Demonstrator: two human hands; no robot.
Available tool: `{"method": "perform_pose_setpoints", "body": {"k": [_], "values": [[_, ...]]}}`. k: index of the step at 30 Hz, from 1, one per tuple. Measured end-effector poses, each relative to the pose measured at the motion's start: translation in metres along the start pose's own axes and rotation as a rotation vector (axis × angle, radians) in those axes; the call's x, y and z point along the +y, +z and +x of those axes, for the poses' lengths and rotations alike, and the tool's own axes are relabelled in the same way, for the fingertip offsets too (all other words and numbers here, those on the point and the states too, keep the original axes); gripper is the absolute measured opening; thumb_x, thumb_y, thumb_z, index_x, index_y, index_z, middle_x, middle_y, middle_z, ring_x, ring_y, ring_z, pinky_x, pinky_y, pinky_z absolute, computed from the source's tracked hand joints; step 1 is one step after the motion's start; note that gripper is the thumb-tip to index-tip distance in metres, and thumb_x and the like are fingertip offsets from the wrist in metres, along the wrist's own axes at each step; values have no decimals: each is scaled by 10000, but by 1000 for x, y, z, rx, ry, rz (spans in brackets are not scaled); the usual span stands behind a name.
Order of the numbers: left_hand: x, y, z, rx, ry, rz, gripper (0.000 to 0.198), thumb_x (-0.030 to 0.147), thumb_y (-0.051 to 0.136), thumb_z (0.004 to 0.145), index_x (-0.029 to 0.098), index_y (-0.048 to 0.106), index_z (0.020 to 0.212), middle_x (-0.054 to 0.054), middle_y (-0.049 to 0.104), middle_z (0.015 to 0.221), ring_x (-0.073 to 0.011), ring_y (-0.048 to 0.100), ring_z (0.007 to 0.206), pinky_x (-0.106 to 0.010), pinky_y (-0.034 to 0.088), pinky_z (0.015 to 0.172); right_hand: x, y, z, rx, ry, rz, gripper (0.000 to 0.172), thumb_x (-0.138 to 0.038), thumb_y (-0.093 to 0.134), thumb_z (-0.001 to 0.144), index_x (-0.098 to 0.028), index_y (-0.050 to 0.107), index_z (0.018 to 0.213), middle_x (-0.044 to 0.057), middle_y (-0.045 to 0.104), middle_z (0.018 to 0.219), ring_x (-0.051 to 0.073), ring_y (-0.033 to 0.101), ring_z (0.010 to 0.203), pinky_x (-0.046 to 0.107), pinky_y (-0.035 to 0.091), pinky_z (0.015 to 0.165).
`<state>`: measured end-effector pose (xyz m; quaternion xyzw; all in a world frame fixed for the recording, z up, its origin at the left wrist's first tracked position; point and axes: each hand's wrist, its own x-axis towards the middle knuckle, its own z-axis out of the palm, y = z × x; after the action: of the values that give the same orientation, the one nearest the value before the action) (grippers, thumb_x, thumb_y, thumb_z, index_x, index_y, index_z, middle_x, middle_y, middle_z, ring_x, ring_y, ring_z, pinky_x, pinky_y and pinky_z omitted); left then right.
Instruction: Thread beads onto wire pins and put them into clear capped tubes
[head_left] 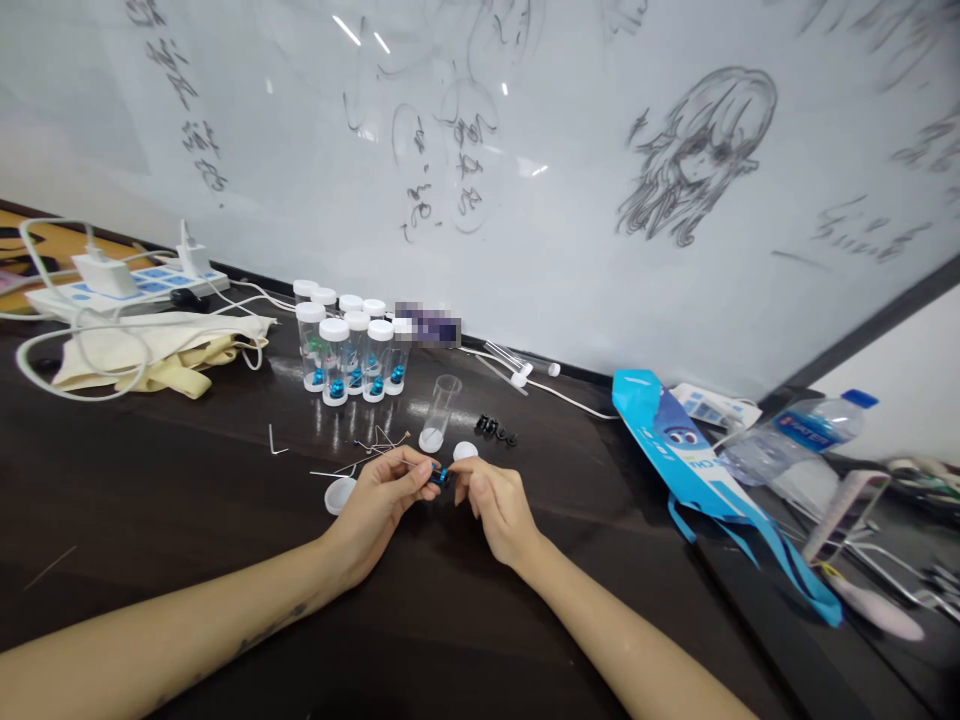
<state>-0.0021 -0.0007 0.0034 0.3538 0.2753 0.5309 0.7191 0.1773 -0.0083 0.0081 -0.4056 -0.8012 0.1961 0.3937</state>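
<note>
A dark wooden table (187, 500) runs along a whiteboard (570, 200) covered in pencil-grey sketches and writing. At the far left a power strip (127, 285) with white chargers sits behind a crumpled cloth bag (150, 355). To the right lie a blue paper bag (675, 450) and a water bottle (795, 435) on its side. Near the board stands a cluster of clear vials (352, 355) with white caps, several with something blue at the bottom. Just right of them an open tube (441, 410) stands upright, white at its base. A loose cap (339, 495) lies beside the left hand (379, 510). Thin pins (375, 445) are scattered in front of the vials. Both the left hand and the right hand (499, 505) pinch a small blue part (441, 476) between closed fingertips, just above the table, in front of the open tube.
</note>
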Motion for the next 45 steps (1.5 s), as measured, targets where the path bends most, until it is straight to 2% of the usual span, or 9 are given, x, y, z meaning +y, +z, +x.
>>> {"method": "perform_pose_setpoints", "body": {"k": [3, 8, 12, 17, 22, 27, 32, 38, 45], "values": [[-1, -1, 0, -5, 8, -2, 125, 239, 780, 730, 152, 693, 704, 0, 636, 714, -98, 572, 655, -200, 466, 673, -1, -1, 0, -8, 8, -10, 498, -436, 226, 1024, -177, 645, 947, 23, 604, 671, 140, 560, 575, 244, 423, 594], [-1, -2, 0, -9, -3, -2, 126, 246, 774, 739, 153, 693, 714, -3, 638, 708, -101, 572, 660, -201, 464, 673, -3, -2, 1, -2, 9, 6, 455, -449, 253, 1018, -187, 620, 1070, 12, 604, 674, 142, 567, 587, 242, 422, 606], [0, -1, -1, -5, -1, -1, 135, 252, 783, 727, 154, 694, 705, -2, 639, 707, -102, 568, 656, -203, 459, 671, -2, -1, 1, -6, 19, -3, 495, -445, 242, 1020, -176, 652, 949, 25, 608, 675, 142, 561, 579, 240, 419, 584], [0, -1, -1, -2, -4, 1, 135, 260, 786, 724, 157, 699, 712, -5, 649, 718, -103, 574, 663, -209, 458, 685, -3, -1, 1, -5, 17, 2, 473, -453, 244, 1019, -184, 632, 1051, 17, 607, 679, 142, 563, 584, 241, 424, 591], [1, 0, -1, 6, 3, -8, 143, 255, 798, 704, 155, 697, 691, -2, 649, 704, -104, 576, 649, -217, 456, 674, -2, 0, 1, -4, 24, -20, 542, -470, 209, 1019, -177, 648, 893, 25, 596, 663, 142, 555, 576, 244, 422, 585], [0, 0, -1, 2, -5, 1, 141, 262, 790, 715, 154, 699, 710, -6, 652, 715, -106, 574, 658, -216, 458, 681, -3, -1, 1, -18, 19, 2, 492, -482, 229, 1014, -186, 618, 1056, 15, 607, 679, 143, 573, 595, 238, 431, 599], [-1, -2, 0, -12, 0, 1, 129, 248, 777, 734, 157, 691, 700, 3, 639, 700, -97, 567, 656, -200, 455, 679, -4, -1, 2, -37, 9, -26, 498, -435, 221, 1025, -180, 627, 887, 20, 604, 688, 132, 559, 579, 238, 429, 600], [1, -1, -1, -53, 14, 9, 114, 254, 760, 753, 166, 697, 718, 8, 624, 681, -105, 556, 659, -213, 457, 694, -7, -1, 5, -100, 34, -127, 231, -387, 476, 968, -192, 587, 912, -22, 580, 655, 115, 517, 534, 226, 400, 574], [1, 4, -3, -65, 28, 129, 141, 276, 763, 748, 163, 723, 821, -9, 654, 684, -118, 569, 628, -232, 467, 638, -6, -1, 4, -86, 27, -107, 218, -340, 421, 994, -194, 542, 888, -8, 570, 684, 126, 526, 577, 232, 394, 602]]}}
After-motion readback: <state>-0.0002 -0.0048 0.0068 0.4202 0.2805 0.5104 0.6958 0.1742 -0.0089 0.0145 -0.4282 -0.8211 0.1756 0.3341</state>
